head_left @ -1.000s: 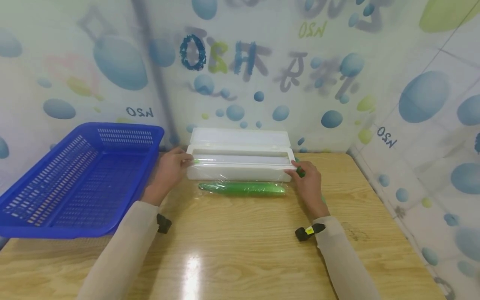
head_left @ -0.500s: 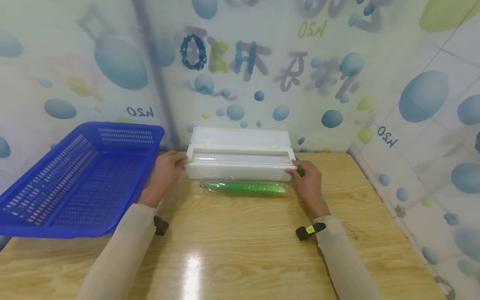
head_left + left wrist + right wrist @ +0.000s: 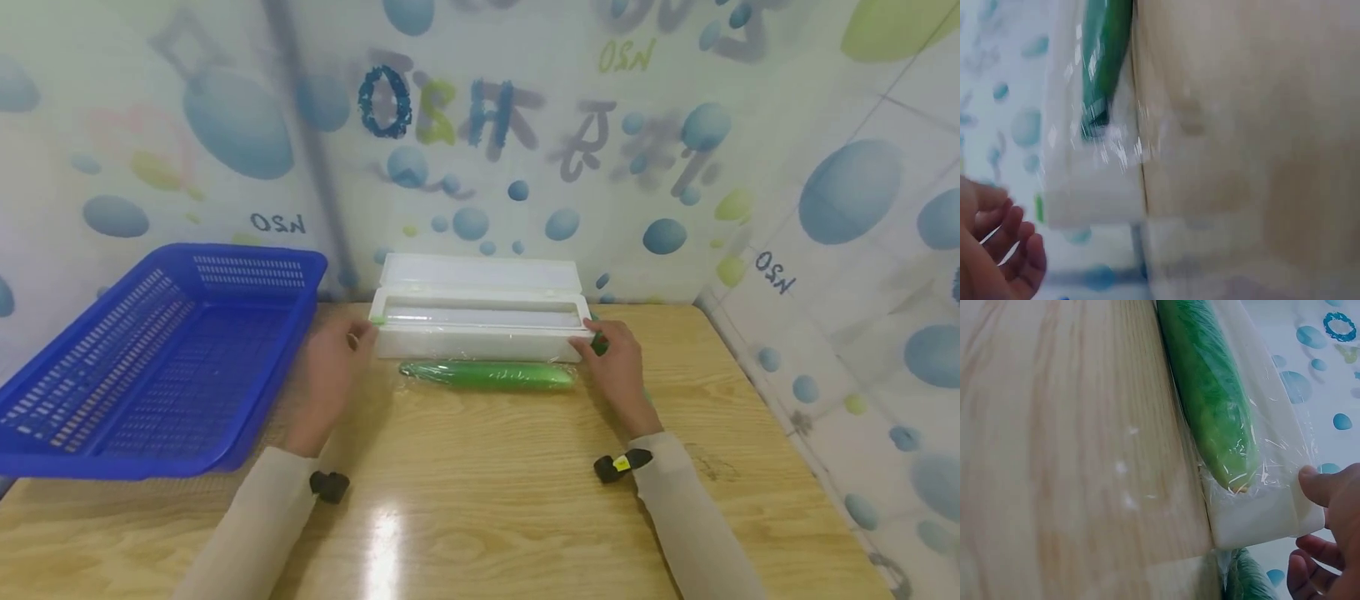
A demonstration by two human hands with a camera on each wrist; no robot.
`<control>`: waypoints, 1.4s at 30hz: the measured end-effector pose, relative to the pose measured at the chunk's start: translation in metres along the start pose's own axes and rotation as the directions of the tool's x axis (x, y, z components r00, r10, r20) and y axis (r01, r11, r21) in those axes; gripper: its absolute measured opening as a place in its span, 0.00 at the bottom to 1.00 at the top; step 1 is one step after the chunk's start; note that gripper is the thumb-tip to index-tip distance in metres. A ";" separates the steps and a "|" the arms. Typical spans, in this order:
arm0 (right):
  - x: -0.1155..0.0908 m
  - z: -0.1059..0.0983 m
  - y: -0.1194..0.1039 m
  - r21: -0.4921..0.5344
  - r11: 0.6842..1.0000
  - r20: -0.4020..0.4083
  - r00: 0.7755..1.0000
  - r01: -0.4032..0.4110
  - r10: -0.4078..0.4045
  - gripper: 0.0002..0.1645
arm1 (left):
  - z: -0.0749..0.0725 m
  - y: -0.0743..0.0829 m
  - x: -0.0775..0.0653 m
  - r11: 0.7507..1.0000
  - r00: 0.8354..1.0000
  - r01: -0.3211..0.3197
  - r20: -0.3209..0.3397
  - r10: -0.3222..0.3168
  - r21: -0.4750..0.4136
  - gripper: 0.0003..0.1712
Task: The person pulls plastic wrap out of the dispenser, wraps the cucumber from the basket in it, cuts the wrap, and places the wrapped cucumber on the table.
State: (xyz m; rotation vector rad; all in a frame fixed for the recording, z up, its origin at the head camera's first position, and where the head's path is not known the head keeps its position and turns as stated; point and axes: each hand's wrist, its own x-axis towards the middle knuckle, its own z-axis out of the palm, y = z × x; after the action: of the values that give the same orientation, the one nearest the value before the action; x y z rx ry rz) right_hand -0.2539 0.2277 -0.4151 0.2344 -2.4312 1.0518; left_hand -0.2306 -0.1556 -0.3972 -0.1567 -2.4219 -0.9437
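A white cling film dispenser (image 3: 480,343) stands by the wall, its lid raised and a film roll inside. In front of it lies a green cucumber (image 3: 487,375) covered in clear film, which reaches up over the dispenser's front. My left hand (image 3: 337,362), blurred, is beside the dispenser's left end with fingers loosely bent; in the left wrist view a gap separates it from the box. A small green tab (image 3: 1039,207) sits at that end. My right hand (image 3: 617,367) grips the dispenser's right end, thumb on the film-covered front (image 3: 1260,522) and fingers curled around the side.
A blue perforated basket (image 3: 225,454) stands at the left of the wooden table (image 3: 480,500). Another film-wrapped green item (image 3: 1250,578) lies beyond the dispenser's right end, partly hidden by the right hand. A patterned wall (image 3: 480,192) rises behind.
My left hand has come away from the dispenser's left end and moved slightly toward me. The film around the cucumber looks looser at its left. My right hand has stayed in place.
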 end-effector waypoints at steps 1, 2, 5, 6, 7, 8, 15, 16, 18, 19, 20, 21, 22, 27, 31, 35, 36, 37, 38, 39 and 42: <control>0.001 0.000 -0.001 -0.008 1.000 -0.001 1.000 0.004 -0.004 0.25 | 0.001 0.006 -0.005 0.999 0.998 -0.047 0.043 0.047 0.012 0.06; 0.001 -0.001 -0.002 -0.014 1.000 -0.002 1.000 0.008 -0.008 0.25 | 0.003 0.011 -0.010 0.994 0.990 -0.105 0.101 0.103 0.016 0.06; 0.003 -0.003 -0.002 -0.012 1.000 -0.009 1.000 0.005 -0.005 0.25 | 0.013 0.024 -0.019 0.951 0.922 -0.309 0.250 0.294 0.025 0.12; 0.003 -0.003 -0.002 -0.003 1.000 -0.008 1.000 0.003 -0.003 0.25 | 0.017 0.027 -0.020 0.931 0.901 -0.363 0.270 0.340 0.038 0.15; 0.003 -0.004 -0.002 0.009 1.000 -0.006 1.000 -0.002 0.002 0.25 | 0.022 0.028 -0.020 0.914 0.881 -0.405 0.283 0.378 0.039 0.18; 0.003 -0.004 -0.002 0.019 1.000 -0.004 1.000 -0.007 0.007 0.24 | 0.025 0.029 -0.020 0.892 0.864 -0.448 0.285 0.416 0.054 0.20; 0.001 -0.004 -0.004 0.056 0.997 0.017 0.999 -0.046 0.045 0.25 | 0.041 0.038 -0.015 0.813 0.812 -0.547 0.362 0.457 0.200 0.25; 0.001 -0.005 -0.005 0.058 0.997 0.016 0.999 -0.051 0.050 0.25 | 0.043 0.040 -0.016 0.808 0.807 -0.549 0.387 0.446 0.212 0.25; 0.002 -0.005 -0.006 0.056 0.996 0.017 0.998 -0.062 0.061 0.25 | 0.046 0.045 -0.016 0.802 0.797 -0.554 0.421 0.433 0.224 0.24; 0.002 -0.006 -0.007 0.055 0.996 0.016 0.998 -0.067 0.066 0.26 | 0.048 0.047 -0.016 0.796 0.792 -0.559 0.434 0.430 0.233 0.24; 0.002 -0.006 -0.007 0.052 0.996 0.016 0.997 -0.072 0.071 0.26 | 0.049 0.049 -0.015 0.792 0.788 -0.562 0.445 0.426 0.237 0.24; 0.002 -0.005 -0.007 0.050 0.996 0.017 0.997 -0.077 0.077 0.26 | 0.050 0.050 -0.015 0.786 0.783 -0.567 0.455 0.424 0.244 0.23; 0.003 -0.005 -0.007 0.045 0.996 0.017 0.997 -0.079 0.078 0.26 | 0.052 0.052 -0.015 0.779 0.779 -0.573 0.463 0.422 0.254 0.23; 0.003 -0.004 -0.006 0.052 0.996 0.007 0.997 -0.078 0.078 0.26 | 0.058 0.056 -0.014 0.693 0.748 -0.629 0.518 0.416 0.351 0.18; 0.002 -0.004 -0.004 0.064 0.994 0.010 0.996 -0.088 0.087 0.26 | 0.064 0.057 -0.015 0.593 0.716 -0.682 0.556 0.423 0.427 0.13; 0.000 -0.004 -0.004 0.096 0.990 0.026 0.994 -0.106 0.104 0.27 | 0.063 0.058 -0.017 0.558 0.704 -0.699 0.567 0.427 0.448 0.12; 0.000 -0.003 -0.004 0.102 0.989 0.031 0.994 -0.109 0.107 0.27 | 0.062 0.058 -0.017 0.560 0.704 -0.698 0.570 0.424 0.446 0.12; 0.001 -0.003 -0.004 0.114 0.987 0.041 0.993 -0.115 0.111 0.28 | 0.060 0.058 -0.018 0.562 0.702 -0.699 0.574 0.421 0.442 0.13; 0.002 -0.004 -0.004 0.123 0.985 0.054 0.992 -0.120 0.115 0.28 | 0.058 0.058 -0.019 0.563 0.699 -0.701 0.577 0.422 0.438 0.12; 0.002 -0.004 -0.004 0.128 0.984 0.072 0.990 -0.126 0.118 0.29 | 0.056 0.058 -0.020 0.564 0.695 -0.704 0.581 0.423 0.431 0.12; 0.006 -0.009 -0.006 0.162 0.976 0.134 0.983 -0.149 0.128 0.33 | 0.051 0.056 -0.022 0.576 0.679 -0.713 0.597 0.427 0.399 0.12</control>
State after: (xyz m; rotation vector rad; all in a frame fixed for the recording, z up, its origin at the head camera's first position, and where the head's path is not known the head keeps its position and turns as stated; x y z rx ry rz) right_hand -0.2540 0.2303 -0.4033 0.1926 -2.4977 1.3476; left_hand -0.2174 -0.0786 -0.4066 -0.9736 -2.6316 0.2492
